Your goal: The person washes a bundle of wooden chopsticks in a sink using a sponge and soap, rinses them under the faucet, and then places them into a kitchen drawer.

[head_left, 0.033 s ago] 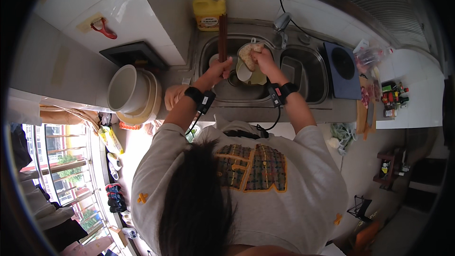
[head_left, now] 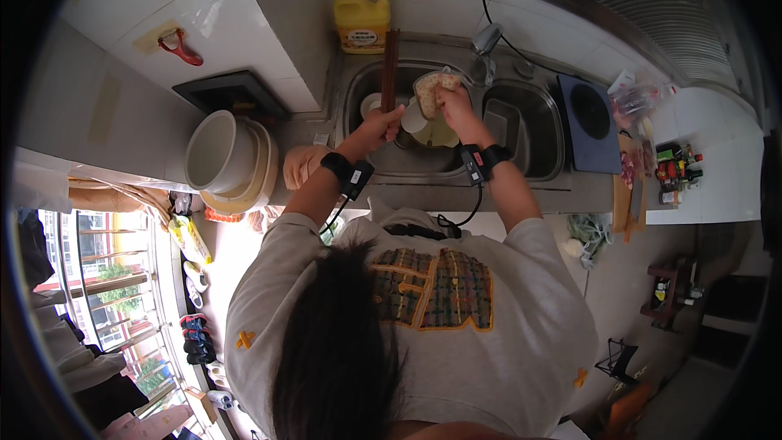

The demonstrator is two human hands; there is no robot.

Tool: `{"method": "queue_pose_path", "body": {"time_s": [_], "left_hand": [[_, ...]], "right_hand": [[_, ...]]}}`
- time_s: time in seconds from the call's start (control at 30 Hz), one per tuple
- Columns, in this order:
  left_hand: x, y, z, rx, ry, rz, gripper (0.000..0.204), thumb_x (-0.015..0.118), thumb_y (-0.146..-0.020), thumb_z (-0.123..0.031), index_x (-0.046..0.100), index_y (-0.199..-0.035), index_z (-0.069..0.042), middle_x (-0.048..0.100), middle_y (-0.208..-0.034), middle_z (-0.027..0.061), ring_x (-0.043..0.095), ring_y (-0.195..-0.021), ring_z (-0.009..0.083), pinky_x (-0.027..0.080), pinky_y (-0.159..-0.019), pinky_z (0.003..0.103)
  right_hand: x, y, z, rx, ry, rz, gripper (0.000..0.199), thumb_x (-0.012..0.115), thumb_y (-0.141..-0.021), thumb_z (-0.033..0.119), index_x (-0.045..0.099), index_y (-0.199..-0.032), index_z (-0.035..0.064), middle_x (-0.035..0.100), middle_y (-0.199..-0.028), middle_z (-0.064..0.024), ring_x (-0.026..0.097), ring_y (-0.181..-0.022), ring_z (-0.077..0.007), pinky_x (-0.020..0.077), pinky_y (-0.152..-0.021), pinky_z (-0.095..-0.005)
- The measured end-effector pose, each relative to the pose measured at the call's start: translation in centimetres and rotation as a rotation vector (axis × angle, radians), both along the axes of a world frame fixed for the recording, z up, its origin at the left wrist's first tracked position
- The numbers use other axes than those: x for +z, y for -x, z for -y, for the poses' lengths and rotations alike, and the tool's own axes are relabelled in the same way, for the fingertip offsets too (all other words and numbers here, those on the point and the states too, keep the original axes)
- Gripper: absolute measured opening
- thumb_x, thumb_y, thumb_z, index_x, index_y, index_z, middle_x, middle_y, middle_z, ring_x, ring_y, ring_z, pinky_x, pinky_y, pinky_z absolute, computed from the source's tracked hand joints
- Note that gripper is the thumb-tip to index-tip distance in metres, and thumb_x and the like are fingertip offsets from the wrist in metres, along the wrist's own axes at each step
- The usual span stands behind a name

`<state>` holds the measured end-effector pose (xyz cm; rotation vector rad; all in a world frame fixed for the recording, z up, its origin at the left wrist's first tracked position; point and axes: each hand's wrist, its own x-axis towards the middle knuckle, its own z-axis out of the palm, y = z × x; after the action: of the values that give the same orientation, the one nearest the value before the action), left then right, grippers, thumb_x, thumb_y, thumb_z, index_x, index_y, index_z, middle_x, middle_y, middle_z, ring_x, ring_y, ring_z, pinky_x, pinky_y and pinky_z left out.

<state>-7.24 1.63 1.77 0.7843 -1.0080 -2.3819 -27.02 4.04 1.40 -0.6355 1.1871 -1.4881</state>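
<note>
- The scene is lit mainly by daylight, which is admitted through the barred window (head_left: 98, 277) at the lower left.
- The floor just beside that window is blown out to near white, and detail there is lost.
- The white wall tiles (head_left: 204, 8) and the counter at the right are evenly and brightly lit.
- The sink basin (head_left: 407, 155) is rendered dimmer, with soft sheen seen on its steel rim.
- The dark hair (head_left: 334, 342) at the bottom is shown underexposed and slightly soft.
- Strong fisheye bending is seen in straight edges toward the rim, and the frame is enclosed by a black vignette.
- Small objects at the far right are rendered too small to be resolved.
</note>
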Motion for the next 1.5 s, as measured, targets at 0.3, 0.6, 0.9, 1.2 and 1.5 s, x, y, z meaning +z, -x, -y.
{"method": "queue_pose_path", "body": {"time_s": [0.3,0.6,0.9,1.2,1.5], "left_hand": [[-0.4,0.3,-1.4,0.086,0.077,0.234,0.022,0.063,-0.070,-0.018,0.044,-0.065,-0.007,0.037,-0.047,-0.0020,0.031,-0.036,0.0077,0.022,-0.033,0.023],[0.0,0.6,-0.7,0.011,0.233,0.337,0.017,0.060,-0.068,-0.011,0.046,-0.062,-0.005,0.040,-0.046,0.0026,0.035,-0.035,0.0115,0.024,-0.033,0.026],[1.4,0.6,-0.6,0.094,0.238,0.275,0.012,0.056,-0.066,-0.005,0.044,-0.064,-0.004,0.037,-0.045,0.0020,0.035,-0.035,0.0111,0.024,-0.033,0.027],[0.8,-0.5,-0.7,0.011,0.173,0.292,0.017,0.059,-0.067,-0.007,0.042,-0.070,-0.006,0.035,-0.048,-0.0011,0.030,-0.036,0.0087,0.021,-0.033,0.024],[-2.0,0.9,0.5,0.091,0.084,0.276,0.011,0.052,-0.072,-0.007,0.041,-0.069,-0.007,0.036,-0.048,-0.0001,0.032,-0.038,0.0093,0.023,-0.035,0.025]], "right_hand": [[0.2,-1.2,-0.4,-0.183,-0.046,0.306,0.017,0.053,-0.074,0.009,0.051,-0.087,-0.0006,0.054,-0.082,-0.0081,0.055,-0.071,-0.0193,0.0434,-0.055,-0.0312],[-1.4,-2.6,-1.8,-0.184,-0.106,0.222,0.029,0.054,-0.075,0.012,0.046,-0.100,0.0003,0.050,-0.094,-0.0081,0.052,-0.079,-0.0193,0.0435,-0.062,-0.0322],[-0.5,-3.6,-0.3,-0.215,-0.164,-0.349,0.022,0.052,-0.076,0.018,0.053,-0.078,-0.0038,0.054,-0.070,-0.0092,0.051,-0.065,-0.0176,0.0363,-0.054,-0.0357],[-0.7,-2.1,0.8,-0.385,-0.314,0.023,0.022,0.054,-0.075,0.018,0.049,-0.085,0.0001,0.046,-0.066,-0.0053,0.043,-0.054,-0.0142,0.0335,-0.047,-0.0318],[-2.4,-6.2,-2.5,-0.114,-0.172,0.149,0.017,0.051,-0.077,0.010,0.049,-0.091,0.0011,0.055,-0.084,-0.0074,0.056,-0.070,-0.0158,0.0416,-0.049,-0.0261]]}}
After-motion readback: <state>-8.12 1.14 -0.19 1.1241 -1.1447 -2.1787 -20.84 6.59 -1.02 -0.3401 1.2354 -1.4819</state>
